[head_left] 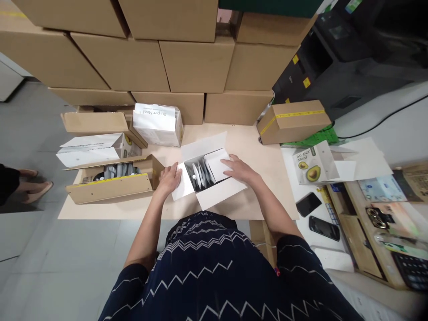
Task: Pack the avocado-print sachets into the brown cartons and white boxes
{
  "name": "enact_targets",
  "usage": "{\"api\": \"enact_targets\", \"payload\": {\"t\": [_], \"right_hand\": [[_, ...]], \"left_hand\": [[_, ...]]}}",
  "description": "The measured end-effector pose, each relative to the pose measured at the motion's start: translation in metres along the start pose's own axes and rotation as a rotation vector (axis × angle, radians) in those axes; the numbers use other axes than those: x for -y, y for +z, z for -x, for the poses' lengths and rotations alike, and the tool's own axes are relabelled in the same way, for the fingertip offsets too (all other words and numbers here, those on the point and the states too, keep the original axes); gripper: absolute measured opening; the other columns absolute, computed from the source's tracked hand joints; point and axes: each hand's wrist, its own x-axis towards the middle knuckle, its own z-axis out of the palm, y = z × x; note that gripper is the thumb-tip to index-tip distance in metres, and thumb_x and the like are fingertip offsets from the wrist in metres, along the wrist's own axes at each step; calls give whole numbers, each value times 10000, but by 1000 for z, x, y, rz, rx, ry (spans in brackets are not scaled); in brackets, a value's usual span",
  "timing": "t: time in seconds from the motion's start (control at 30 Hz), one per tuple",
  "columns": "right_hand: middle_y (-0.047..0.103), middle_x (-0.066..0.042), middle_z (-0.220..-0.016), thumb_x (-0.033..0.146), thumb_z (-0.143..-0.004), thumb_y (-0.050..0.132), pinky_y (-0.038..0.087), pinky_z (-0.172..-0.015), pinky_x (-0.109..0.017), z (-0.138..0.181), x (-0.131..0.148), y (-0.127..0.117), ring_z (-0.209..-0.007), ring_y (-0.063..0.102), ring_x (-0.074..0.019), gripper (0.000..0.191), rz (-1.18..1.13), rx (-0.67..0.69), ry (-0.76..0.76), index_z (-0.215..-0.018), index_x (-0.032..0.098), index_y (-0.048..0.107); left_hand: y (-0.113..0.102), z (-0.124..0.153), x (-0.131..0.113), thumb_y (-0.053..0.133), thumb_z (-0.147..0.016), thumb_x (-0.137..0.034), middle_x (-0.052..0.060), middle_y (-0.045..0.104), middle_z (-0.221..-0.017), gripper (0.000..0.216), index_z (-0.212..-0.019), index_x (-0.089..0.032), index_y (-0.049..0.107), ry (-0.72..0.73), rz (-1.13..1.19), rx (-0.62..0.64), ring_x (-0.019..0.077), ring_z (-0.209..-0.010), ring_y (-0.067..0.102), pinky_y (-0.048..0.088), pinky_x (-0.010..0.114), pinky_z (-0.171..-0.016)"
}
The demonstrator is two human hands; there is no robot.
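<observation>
In front of me on the wooden table lies a white carton (210, 196) with its flaps spread. Several grey pouches (201, 173) stand in a row inside it. My left hand (170, 179) rests against the carton's left flap, fingers stretched out. On the right flap lies my right hand (239, 169), its fingers spread over the flap's edge. Left of my left hand is an open brown box (110, 191) with more pouches in it. Behind that box sits another white carton (96, 147) with raised flaps.
Stacked brown boxes (140, 67) form a wall along the table's back. A white Su·per Meal carton (158, 127) stands before them. At the right are a taped brown box (294, 120), an avocado-printed carton (314, 165) and two phones (324, 227). Someone's feet (38, 191) show at far left.
</observation>
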Motion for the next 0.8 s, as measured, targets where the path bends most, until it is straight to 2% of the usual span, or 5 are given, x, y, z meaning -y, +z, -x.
{"api": "enact_targets", "payload": {"t": [0.13, 0.33, 0.5, 0.67, 0.8], "right_hand": [[159, -108, -1619, 409, -845, 651, 294, -1151, -449, -17, 1, -5, -1427, 322, -348, 739, -28, 17, 4, -1518, 303, 364], [257, -134, -1564, 357, -716, 761, 288, -1164, -407, -40, -5, -10, -1409, 353, -304, 1059, -127, 72, -50, -1582, 277, 156], [275, -137, -1561, 361, -701, 767, 270, -1174, -429, -45, -14, -5, -1405, 349, -295, 1061, -171, 38, -92, -1576, 254, 176], [341, -130, -1526, 354, -732, 752, 274, -1175, -418, -36, -18, 7, -1410, 348, -273, 897, -218, -53, -108, -1518, 242, 334], [391, -110, -1490, 331, -780, 709, 326, -1152, -407, -26, -23, 13, -1368, 418, -256, 636, -265, -122, -121, -1384, 241, 532]], "left_hand": [[-17, 9, 2, 408, -926, -417, 178, 589, -1205, 498, -1351, -206, 559, -26, 64, -165, 340, -1169, 551, 403, 543, -1032], [-38, 28, -25, 472, -933, -412, 94, 543, -1255, 417, -1317, -258, 531, 158, 435, -452, 182, -961, 624, 537, 358, -860], [-15, 42, -56, 433, -969, -441, 122, 520, -1311, 431, -1348, -238, 404, 305, 586, -248, 192, -1075, 627, 549, 339, -851], [17, 39, -65, 353, -996, -351, 125, 575, -1279, 338, -1247, -210, 530, 512, 259, -45, 242, -1274, 508, 432, 441, -1076], [32, 33, -60, 385, -960, -239, 140, 561, -1331, 315, -1180, -188, 604, 591, 94, -74, 274, -1374, 417, 371, 498, -1131]]}}
